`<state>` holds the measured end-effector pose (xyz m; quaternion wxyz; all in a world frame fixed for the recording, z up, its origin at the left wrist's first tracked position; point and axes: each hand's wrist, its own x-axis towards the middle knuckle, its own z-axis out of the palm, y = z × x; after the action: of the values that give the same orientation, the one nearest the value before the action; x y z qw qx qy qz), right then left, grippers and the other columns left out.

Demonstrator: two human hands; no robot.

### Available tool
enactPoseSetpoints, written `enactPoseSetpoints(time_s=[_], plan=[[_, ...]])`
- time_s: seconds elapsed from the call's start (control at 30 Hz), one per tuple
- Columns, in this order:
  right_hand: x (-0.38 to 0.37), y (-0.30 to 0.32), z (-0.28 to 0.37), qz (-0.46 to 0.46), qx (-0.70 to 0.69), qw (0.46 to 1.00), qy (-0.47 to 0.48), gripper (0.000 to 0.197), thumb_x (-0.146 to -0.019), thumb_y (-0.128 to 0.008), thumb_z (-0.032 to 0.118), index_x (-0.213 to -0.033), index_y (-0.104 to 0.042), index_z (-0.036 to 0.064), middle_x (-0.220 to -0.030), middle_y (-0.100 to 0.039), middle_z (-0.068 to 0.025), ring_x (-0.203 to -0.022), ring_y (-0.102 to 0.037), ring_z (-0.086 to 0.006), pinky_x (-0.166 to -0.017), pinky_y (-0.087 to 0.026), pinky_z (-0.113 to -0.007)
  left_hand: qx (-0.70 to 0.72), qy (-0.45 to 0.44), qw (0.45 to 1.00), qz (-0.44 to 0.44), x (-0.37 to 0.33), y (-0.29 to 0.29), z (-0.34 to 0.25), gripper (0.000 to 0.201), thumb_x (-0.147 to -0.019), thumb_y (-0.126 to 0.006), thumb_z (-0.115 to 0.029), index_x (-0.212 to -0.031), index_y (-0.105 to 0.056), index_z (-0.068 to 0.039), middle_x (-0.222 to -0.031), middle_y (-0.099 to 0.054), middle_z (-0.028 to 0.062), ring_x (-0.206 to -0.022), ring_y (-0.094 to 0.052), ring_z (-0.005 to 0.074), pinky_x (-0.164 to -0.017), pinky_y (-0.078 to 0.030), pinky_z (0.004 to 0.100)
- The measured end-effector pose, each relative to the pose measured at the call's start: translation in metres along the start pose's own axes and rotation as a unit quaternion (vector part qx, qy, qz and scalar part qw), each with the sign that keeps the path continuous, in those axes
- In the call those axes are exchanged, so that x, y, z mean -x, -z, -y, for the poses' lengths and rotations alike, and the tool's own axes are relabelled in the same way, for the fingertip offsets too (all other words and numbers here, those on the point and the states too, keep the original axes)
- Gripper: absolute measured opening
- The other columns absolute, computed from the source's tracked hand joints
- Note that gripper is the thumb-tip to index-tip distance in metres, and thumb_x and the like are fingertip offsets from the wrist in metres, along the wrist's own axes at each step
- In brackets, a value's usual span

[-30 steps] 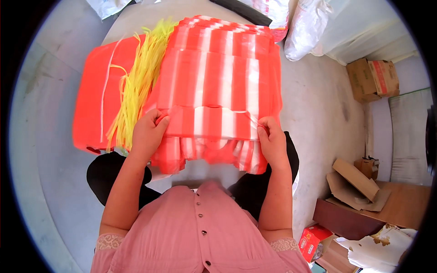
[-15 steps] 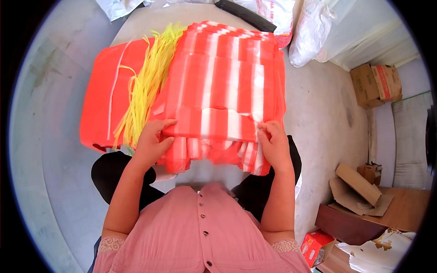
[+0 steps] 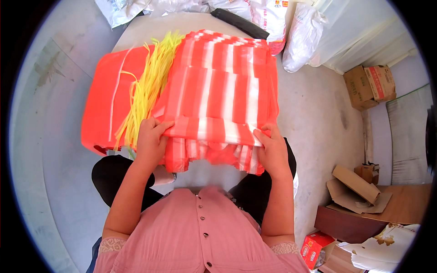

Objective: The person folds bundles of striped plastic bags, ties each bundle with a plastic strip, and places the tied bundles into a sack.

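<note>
At left a red plastic container (image 3: 101, 98) stands partly hidden under yellow plastic strips (image 3: 149, 86), then the left hand (image 3: 151, 142) has its grip pinched on the near left edge of red-and-white striped plastic bags (image 3: 216, 93) stacked before the person, their support hidden, while the right hand (image 3: 274, 149) pinches the right edge, some fingertips obscured.

Overall light: pretty bright and diffuse, shadows soft
Striped plastic bags (image 3: 232, 95): white stripes nearly blown out, shiny glare along the front fold, ruffled bottom edge kinda smeary
Black trouser legs (image 3: 119, 179): crushed almost to solid black
Translucent plastic sheeting (image 3: 357, 32): hazy and pale, upper right
Frame edges: heavy fisheye bend, black corners, bluish fringing on the left
</note>
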<state>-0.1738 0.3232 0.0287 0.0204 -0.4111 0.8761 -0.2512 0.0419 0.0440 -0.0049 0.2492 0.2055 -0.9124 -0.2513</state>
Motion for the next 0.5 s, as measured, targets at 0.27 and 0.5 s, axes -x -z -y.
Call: enactPoseSetpoints(time_s=[0.27, 0.5], plan=[[0.001, 0.003, -0.048, -0.031, -0.138, 0.987, 0.079, 0.025, -0.083, -0.07, -0.003, -0.107, -0.074, 0.0024, -0.124, -0.066, -0.0103, -0.102, -0.064, -0.0253, -0.089, -0.052, -0.037, 0.191, 0.034, 0.979, 0.067, -0.007, 0.019, 0.004, 0.019, -0.087, -0.068, -0.001, -0.106, -0.07, -0.002, -0.105, -0.064, 0.0089, -0.103, -0.06, 0.0236, -0.091, -0.048, 0.0331], [-0.015, -0.017, -0.055, 0.037, -0.443, 0.878, -0.178, 0.016, -0.098, -0.064, 0.014, -0.109, -0.065, 0.0025, -0.104, -0.067, -0.0065, -0.095, -0.061, -0.0136, -0.082, -0.051, -0.032, 0.303, 0.221, 0.921, 0.108, -0.021, 0.01, 0.002, 0.019, -0.103, -0.058, -0.015, -0.112, -0.064, 0.0, -0.093, -0.068, 0.0067, -0.087, -0.061, 0.0137, -0.083, -0.049, 0.0298]])
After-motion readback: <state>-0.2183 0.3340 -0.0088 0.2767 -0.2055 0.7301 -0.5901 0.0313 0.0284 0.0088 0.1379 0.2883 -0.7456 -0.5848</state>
